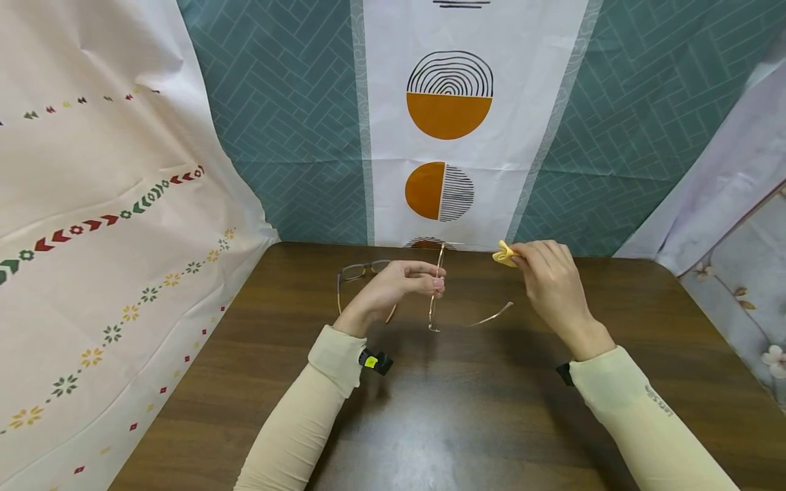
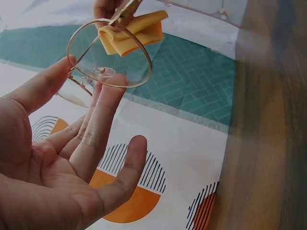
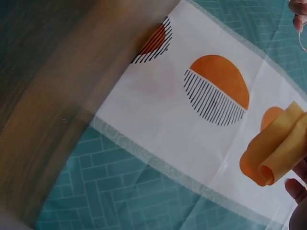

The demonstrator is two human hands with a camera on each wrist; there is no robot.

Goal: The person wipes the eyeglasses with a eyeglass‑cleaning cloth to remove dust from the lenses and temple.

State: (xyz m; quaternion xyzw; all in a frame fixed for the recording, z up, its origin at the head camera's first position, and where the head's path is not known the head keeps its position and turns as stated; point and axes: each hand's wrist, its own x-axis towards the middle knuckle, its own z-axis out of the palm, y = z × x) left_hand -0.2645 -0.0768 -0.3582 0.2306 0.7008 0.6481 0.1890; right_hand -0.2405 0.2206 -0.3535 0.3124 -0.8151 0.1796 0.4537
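Gold wire-rimmed glasses [image 1: 441, 256] are held up on edge above the table by my left hand [image 1: 413, 279]. In the left wrist view the thumb and a fingertip pinch the frame around a clear round lens [image 2: 110, 57], while the little finger stands away from it. My right hand [image 1: 555, 290] pinches a folded yellow cloth [image 3: 273, 148] between thumb and fingers. The cloth is to the right of the glasses in the head view, apart from the lenses. A slim gold temple piece [image 1: 491, 315] shows between the hands, lower down.
Dark-framed glasses [image 1: 353, 273] lie at the back left of the brown wooden table [image 1: 467, 402], partly behind my left hand. A patterned cloth backdrop [image 1: 307, 136] hangs along the back edge. A cream cloth [image 1: 123, 204] hangs at the left, a floral one [image 1: 737, 273] at the right.
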